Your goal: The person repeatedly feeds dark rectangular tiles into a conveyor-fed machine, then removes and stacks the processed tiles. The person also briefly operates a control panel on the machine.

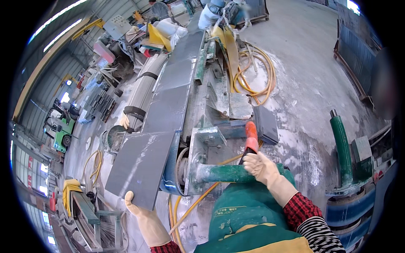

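A dark grey stone slab [141, 158] lies at a slant at the near end of the belt, its near corner jutting past it. My left hand [139, 208], in a cream glove, pinches its near edge, thumb on top and fingers hidden underneath. My right hand [263, 170], also gloved, is closed beside the green bar [219, 173]. A long, rounded orange-red tool [251, 134] with a black lower part runs up from its fingers; its exact kind is unclear. Further grey slabs [166, 108] lie in a row along the belt.
A stack of grey slabs [266, 126] stands right of the belt frame. Yellow hoses [268, 69] coil on the wet floor. A green post [341, 147] rises at the right. Rollers [143, 90] flank the belt, and a green forklift [63, 130] stands far left.
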Available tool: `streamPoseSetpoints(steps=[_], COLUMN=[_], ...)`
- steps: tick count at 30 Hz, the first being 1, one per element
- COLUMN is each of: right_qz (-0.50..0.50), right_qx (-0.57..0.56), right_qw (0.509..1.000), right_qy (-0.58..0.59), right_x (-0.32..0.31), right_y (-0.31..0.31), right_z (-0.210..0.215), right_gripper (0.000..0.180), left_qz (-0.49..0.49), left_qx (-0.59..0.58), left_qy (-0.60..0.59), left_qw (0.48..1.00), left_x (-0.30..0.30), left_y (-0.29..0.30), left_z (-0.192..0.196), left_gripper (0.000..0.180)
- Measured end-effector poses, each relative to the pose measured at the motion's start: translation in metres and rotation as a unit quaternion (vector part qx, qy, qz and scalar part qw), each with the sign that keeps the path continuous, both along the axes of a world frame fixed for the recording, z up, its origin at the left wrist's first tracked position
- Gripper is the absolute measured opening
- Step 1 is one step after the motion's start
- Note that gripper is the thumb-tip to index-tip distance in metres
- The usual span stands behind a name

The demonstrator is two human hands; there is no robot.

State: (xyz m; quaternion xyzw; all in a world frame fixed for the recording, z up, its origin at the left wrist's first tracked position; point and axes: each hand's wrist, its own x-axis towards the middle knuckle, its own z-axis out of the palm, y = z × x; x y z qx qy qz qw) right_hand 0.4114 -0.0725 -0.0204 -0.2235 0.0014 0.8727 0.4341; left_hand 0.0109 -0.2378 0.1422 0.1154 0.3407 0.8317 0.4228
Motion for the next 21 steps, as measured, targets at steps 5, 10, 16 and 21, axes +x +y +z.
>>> streamPoseSetpoints(steps=[5, 10, 16, 21], right_qz=[0.234, 0.137, -0.167, -0.337], right_qx=[0.180, 0.238, 0.302, 0.170], right_qw=[0.954, 0.955, 0.917, 0.919], right_qy=[0.049, 0.109, -0.199, -0.114], right_x=[-0.080, -0.085, 0.044, 0.145], right_y=[0.006, -0.012, -0.067, -0.191], right_z=[0.058, 0.142, 0.147, 0.166], right_gripper=[0.068, 0.063, 0.042, 0.039], left_qz=[-0.007, -0.272, -0.521, -0.706], left_qx=[0.004, 0.054, 0.016, -0.030], left_qy=[0.039, -0.029, -0.019, 0.056], left_qw=[0.999, 0.960, 0.853, 0.705], left_x=[0.047, 0.096, 0.234, 0.378], left_y=[0.019, 0.083, 0.130, 0.135], left_z=[0.036, 0.032, 0.030, 0.012], left_gripper=[0.059, 0.062, 0.063, 0.054])
